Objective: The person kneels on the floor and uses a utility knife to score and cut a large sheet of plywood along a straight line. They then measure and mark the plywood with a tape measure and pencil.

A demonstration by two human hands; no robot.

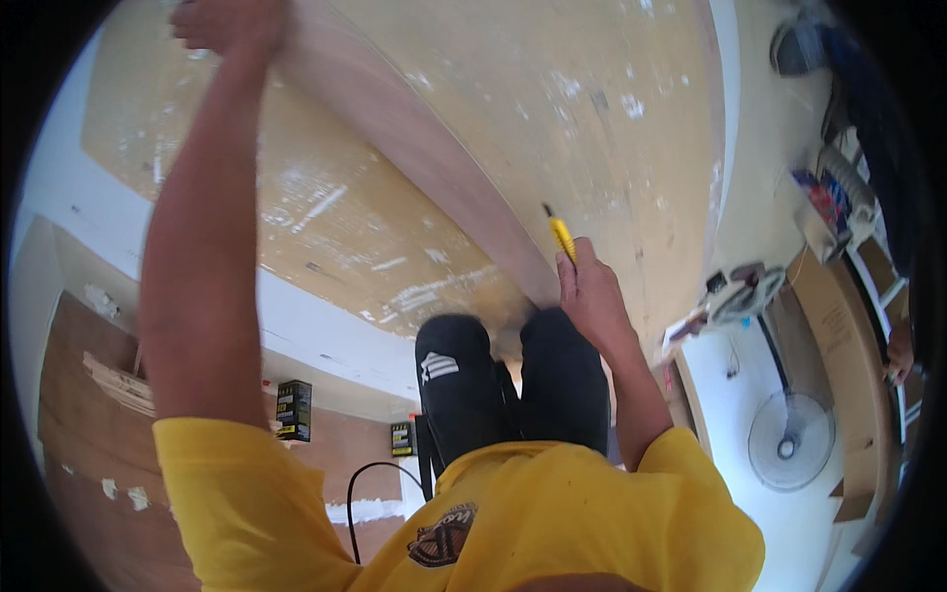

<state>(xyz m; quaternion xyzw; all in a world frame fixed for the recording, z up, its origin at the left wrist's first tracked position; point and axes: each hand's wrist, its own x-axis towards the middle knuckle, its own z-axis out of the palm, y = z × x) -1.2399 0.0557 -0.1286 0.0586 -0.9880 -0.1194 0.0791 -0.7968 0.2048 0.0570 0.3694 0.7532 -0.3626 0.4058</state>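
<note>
My right hand (599, 311) grips a yellow utility knife (560, 237), its dark tip pointing away from me over a worn, pale-brown board (592, 128) marked with white smears. A long, pinkish-brown strip (414, 128), which looks like thin wood, runs diagonally across this board from the far left to just in front of my knees. At the far left, my left hand (237, 22) is beside the strip's far end. Its fingers look curled, but they are blurred and cut by the picture's edge. What they hold, if anything, does not show.
A standing fan (789, 441) is at the lower right, near a long cardboard box (834, 365). Another person's leg (868, 118) and hand (899, 353) show at the right edge. Black-and-yellow boxes (293, 409) lie at the lower left, near wood pieces (118, 383).
</note>
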